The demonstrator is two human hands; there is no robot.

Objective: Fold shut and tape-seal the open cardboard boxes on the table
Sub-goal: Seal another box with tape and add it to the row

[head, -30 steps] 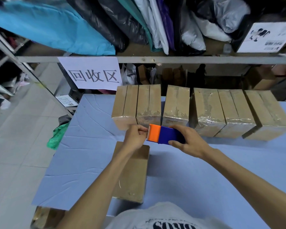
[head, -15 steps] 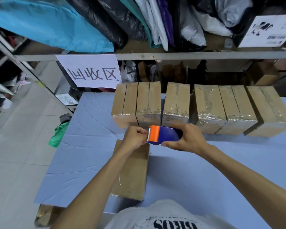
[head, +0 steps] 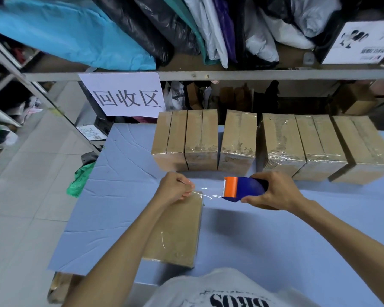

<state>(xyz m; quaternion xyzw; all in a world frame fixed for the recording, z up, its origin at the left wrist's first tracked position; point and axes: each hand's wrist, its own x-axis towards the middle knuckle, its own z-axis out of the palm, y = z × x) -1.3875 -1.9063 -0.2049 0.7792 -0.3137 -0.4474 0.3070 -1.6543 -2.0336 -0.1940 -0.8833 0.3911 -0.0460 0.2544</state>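
Note:
A closed cardboard box (head: 180, 231) lies flat on the blue table (head: 264, 240) in front of me, partly hidden by my left forearm. My right hand (head: 273, 191) grips a blue tape dispenser (head: 244, 188) with an orange front, held above the table to the right of the box's far end. My left hand (head: 176, 188) pinches the free end of the clear tape (head: 208, 194) over the box's far edge. A short shiny strip of tape stretches between the two hands.
Several taped boxes (head: 237, 140) stand in a row along the table's far side. Behind them a metal shelf (head: 231, 75) holds bags and a white paper sign (head: 126, 95). Tiled floor and a green bag (head: 81, 178) lie to the left.
My right hand has pulled the dispenser to the right, away from my left hand, and a length of clear tape now spans the gap. The left hand has stayed over the box's far end.

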